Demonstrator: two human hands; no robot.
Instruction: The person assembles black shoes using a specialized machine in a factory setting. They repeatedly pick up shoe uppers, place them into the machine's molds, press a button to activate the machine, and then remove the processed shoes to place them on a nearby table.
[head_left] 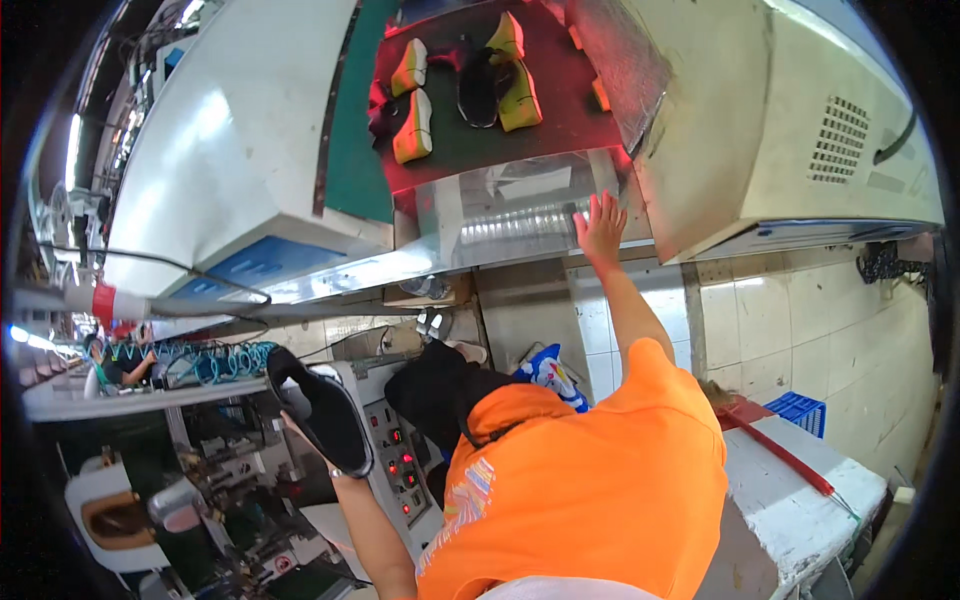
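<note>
I am gripping a black shoe (322,412) in my left hand (300,432) beside the control panel (400,462) while my right hand (601,228), fingers spread, is pressing the conveyor's metal edge (520,225); steadying there helps.

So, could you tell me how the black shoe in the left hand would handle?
The black shoe is probably light: the left hand alone holds it up. It keeps its shape with one end unsupported, so it is likely fairly stiff. Its smooth-looking surface might be a little slippery.
</note>
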